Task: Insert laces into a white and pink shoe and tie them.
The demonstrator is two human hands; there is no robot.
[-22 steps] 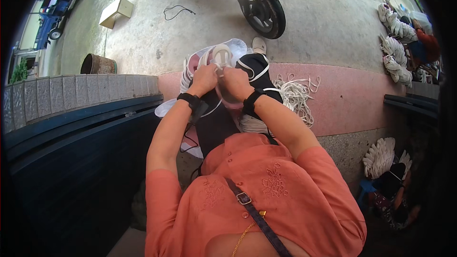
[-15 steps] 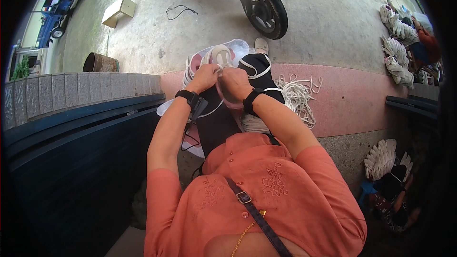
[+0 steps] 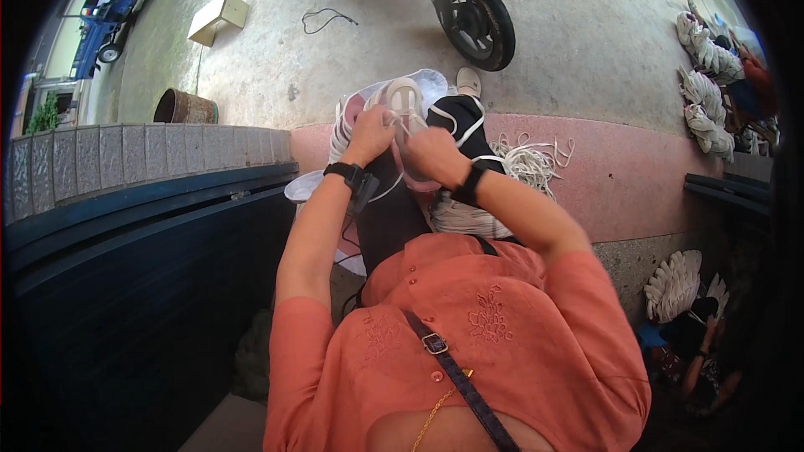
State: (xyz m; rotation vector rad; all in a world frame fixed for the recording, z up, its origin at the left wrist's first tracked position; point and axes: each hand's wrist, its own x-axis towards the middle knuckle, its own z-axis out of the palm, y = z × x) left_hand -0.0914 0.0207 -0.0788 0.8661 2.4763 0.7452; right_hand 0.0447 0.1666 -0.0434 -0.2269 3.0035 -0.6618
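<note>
A pale sneaker with a pinkish sole [image 3: 405,102] lies over my lap, toe pointing away. My left hand [image 3: 371,134] is at its left side, fingers pinched on a white shoelace near the eyelets. Beside its right edge is my right hand [image 3: 434,156], fingers closed on the lace, though the fingertips are partly hidden. More pale shoes or laces [image 3: 342,130] show at the left, over a white and pink cloth or bag. White laces [image 3: 528,157] lie heaped by my right knee, with a bundle of them [image 3: 469,222] nearer my body.
A red scooter [image 3: 465,8] stands ahead. A rusty bucket [image 3: 186,107], a pale box [image 3: 218,18] and a black cable [image 3: 328,20] are at the left. On the right are stacked pale shoes [image 3: 708,92]; another person [image 3: 703,351] sits at the lower right.
My hands have moved apart slightly, the right one drawing right and toward me. More of the sneaker's front and laces shows between them. The whole view has shifted slightly.
</note>
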